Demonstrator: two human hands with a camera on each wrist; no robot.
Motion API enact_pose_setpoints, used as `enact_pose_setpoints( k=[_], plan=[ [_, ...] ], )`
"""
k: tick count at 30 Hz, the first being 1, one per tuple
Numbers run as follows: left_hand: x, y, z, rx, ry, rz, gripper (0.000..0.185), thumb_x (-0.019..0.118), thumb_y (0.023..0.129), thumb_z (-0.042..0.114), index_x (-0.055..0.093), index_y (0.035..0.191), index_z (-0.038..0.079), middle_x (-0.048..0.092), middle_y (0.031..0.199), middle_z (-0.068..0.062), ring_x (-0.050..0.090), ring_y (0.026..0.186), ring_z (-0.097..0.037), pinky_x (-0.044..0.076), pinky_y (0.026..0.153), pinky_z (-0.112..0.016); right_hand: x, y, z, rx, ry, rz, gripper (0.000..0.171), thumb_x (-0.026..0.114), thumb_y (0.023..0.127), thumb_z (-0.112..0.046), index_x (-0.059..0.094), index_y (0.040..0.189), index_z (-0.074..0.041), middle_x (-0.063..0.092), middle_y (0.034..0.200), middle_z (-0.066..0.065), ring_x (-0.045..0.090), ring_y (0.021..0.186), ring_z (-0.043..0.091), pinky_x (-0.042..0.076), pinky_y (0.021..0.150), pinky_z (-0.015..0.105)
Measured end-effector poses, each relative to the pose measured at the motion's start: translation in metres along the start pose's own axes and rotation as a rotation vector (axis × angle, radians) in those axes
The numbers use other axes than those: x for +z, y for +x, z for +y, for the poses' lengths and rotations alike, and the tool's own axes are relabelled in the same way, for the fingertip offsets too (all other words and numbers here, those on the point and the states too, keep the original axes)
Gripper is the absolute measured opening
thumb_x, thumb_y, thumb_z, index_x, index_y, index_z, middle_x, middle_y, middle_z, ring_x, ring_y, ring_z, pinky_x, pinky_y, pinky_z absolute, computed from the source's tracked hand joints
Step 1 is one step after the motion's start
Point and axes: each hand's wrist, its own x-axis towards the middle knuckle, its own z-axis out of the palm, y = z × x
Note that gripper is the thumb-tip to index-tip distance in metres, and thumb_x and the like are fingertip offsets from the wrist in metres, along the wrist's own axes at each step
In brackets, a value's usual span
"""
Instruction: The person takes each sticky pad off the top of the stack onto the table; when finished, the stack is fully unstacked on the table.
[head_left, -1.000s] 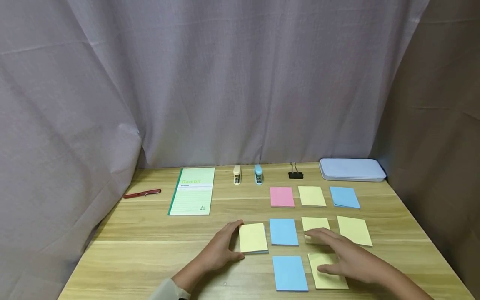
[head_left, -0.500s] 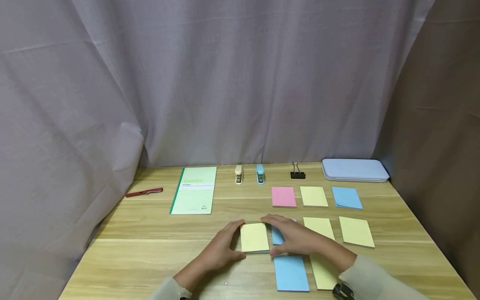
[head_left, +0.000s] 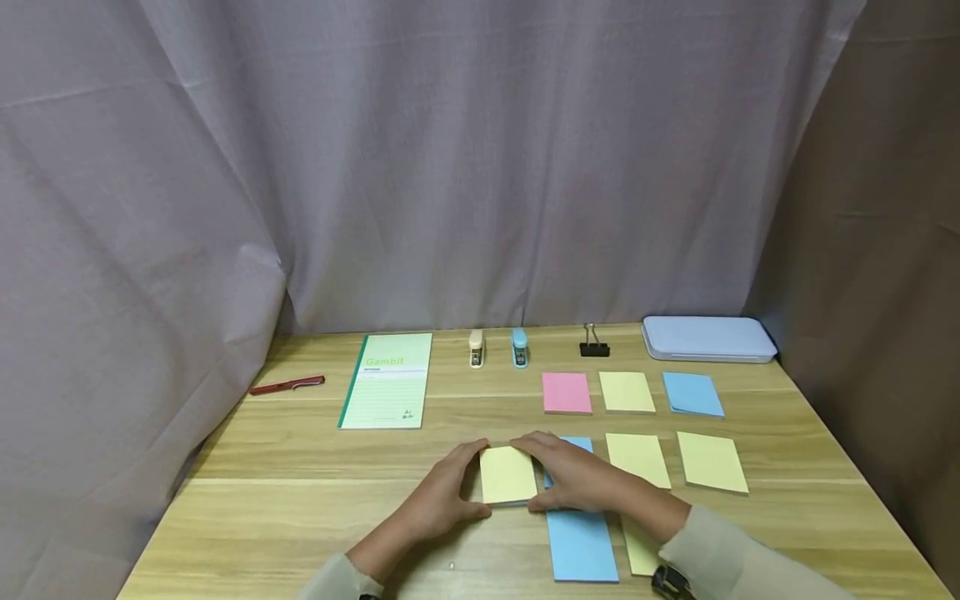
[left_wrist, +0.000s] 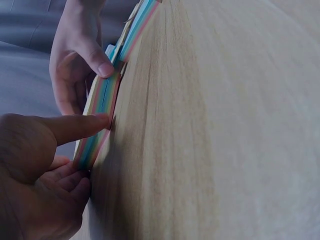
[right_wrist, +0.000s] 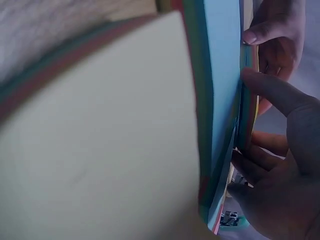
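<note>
Wooden table (head_left: 300,492) against grey curtain (head_left: 450,167). Back row: red pen (head_left: 287,385), green notebook (head_left: 386,380), two small staplers (head_left: 497,348), binder clip (head_left: 593,345), pale case (head_left: 708,338). Paper pads fill right half; left half bare wood, front edge near. Yellow pad (head_left: 507,474) centre-front, between hands. Left hand (head_left: 438,496) curled on its left edge, right hand (head_left: 573,477) on right edge, both gripping it.

Head view looks forward and down from above the near edge of the table (head_left: 300,500), taking in its whole top and the curtain behind. Both wrist views sit very close, at tabletop level, facing each other across the yellow-topped note stack (head_left: 507,473), which all three views share.
</note>
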Motion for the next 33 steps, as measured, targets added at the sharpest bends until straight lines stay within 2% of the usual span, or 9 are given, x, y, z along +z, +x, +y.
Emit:
enact_pose_setpoints(
  k=[6, 11, 17, 21, 23, 25, 28, 30, 33],
  plan=[
    [0.001, 0.0, 0.0, -0.004, -0.001, 0.008, 0.095, 0.09, 0.08, 0.013, 0.036, 0.157, 0.003, 0.047, 0.155, -0.013, 0.041, 0.145, -0.031, 0.034, 0.12, -0.05, -0.012, -0.011, -0.003, -0.003, 0.041, 0.011, 0.084, 0.087, 0.084, -0.032, 0.045, 0.152, -0.007, 0.049, 0.151, 0.01, 0.051, 0.136, 0.035, 0.048, 0.106, 0.056],
    [0.002, 0.001, 0.002, 0.007, 0.018, 0.022, 0.092, 0.089, 0.079, 0.01, 0.039, 0.155, 0.001, 0.048, 0.154, -0.014, 0.043, 0.145, -0.031, 0.034, 0.121, -0.049, -0.025, -0.035, 0.003, 0.003, 0.057, 0.037, 0.085, 0.086, 0.084, -0.034, 0.045, 0.153, -0.007, 0.048, 0.152, 0.009, 0.05, 0.136, 0.037, 0.048, 0.105, 0.059],
    [0.003, 0.002, 0.002, 0.0, 0.022, 0.023, 0.09, 0.089, 0.079, 0.009, 0.04, 0.155, 0.001, 0.048, 0.155, -0.014, 0.042, 0.146, -0.031, 0.034, 0.121, -0.047, -0.041, -0.083, 0.015, 0.03, 0.042, 0.097, 0.086, 0.087, 0.083, -0.032, 0.044, 0.154, -0.011, 0.049, 0.152, 0.008, 0.051, 0.136, 0.035, 0.051, 0.102, 0.056],
    [0.004, 0.002, 0.001, -0.002, 0.022, 0.029, 0.09, 0.089, 0.079, 0.008, 0.04, 0.155, 0.001, 0.048, 0.155, -0.014, 0.042, 0.145, -0.03, 0.034, 0.121, -0.047, -0.05, -0.121, 0.028, 0.105, -0.002, 0.152, 0.085, 0.085, 0.084, -0.043, 0.045, 0.155, -0.019, 0.05, 0.152, 0.008, 0.049, 0.138, 0.039, 0.052, 0.1, 0.054],
    [0.004, 0.001, 0.001, 0.001, 0.023, 0.032, 0.09, 0.089, 0.079, 0.007, 0.04, 0.155, 0.001, 0.048, 0.154, -0.014, 0.043, 0.145, -0.03, 0.034, 0.121, -0.047, -0.053, -0.14, 0.036, 0.142, -0.026, 0.183, 0.085, 0.085, 0.083, -0.048, 0.046, 0.154, -0.022, 0.052, 0.151, 0.006, 0.05, 0.137, 0.036, 0.054, 0.098, 0.047],
    [0.005, 0.001, 0.001, 0.003, 0.022, 0.033, 0.09, 0.089, 0.079, 0.007, 0.04, 0.155, 0.001, 0.048, 0.155, -0.014, 0.043, 0.145, -0.03, 0.034, 0.121, -0.047, -0.054, -0.159, 0.047, 0.18, -0.049, 0.212, 0.087, 0.086, 0.08, -0.05, 0.047, 0.153, -0.024, 0.053, 0.15, 0.006, 0.05, 0.137, 0.027, 0.054, 0.095, 0.039],
    [0.004, 0.001, 0.001, -0.001, 0.019, 0.031, 0.09, 0.088, 0.08, 0.007, 0.039, 0.155, 0.002, 0.048, 0.155, -0.013, 0.042, 0.146, -0.03, 0.034, 0.121, -0.047, -0.05, -0.186, 0.065, 0.178, -0.071, 0.28, 0.087, 0.091, 0.076, -0.043, 0.05, 0.151, -0.023, 0.055, 0.144, 0.002, 0.047, 0.131, 0.0, 0.053, 0.087, 0.025],
    [0.004, 0.001, 0.001, -0.005, 0.016, 0.028, 0.09, 0.088, 0.08, 0.007, 0.039, 0.156, 0.003, 0.047, 0.155, -0.013, 0.042, 0.146, -0.029, 0.033, 0.121, -0.046, -0.045, -0.203, 0.078, 0.171, -0.076, 0.307, 0.088, 0.094, 0.073, -0.037, 0.051, 0.149, -0.023, 0.053, 0.143, -0.009, 0.041, 0.124, -0.014, 0.05, 0.082, 0.019],
    [0.003, 0.001, 0.001, -0.004, 0.013, 0.025, 0.09, 0.088, 0.08, 0.007, 0.039, 0.156, 0.002, 0.047, 0.155, -0.013, 0.041, 0.146, -0.029, 0.033, 0.121, -0.047, -0.038, -0.224, 0.095, 0.133, -0.089, 0.349, 0.09, 0.097, 0.068, -0.028, 0.053, 0.146, -0.019, 0.046, 0.14, -0.025, 0.036, 0.12, -0.022, 0.046, 0.078, 0.012]
  ],
)
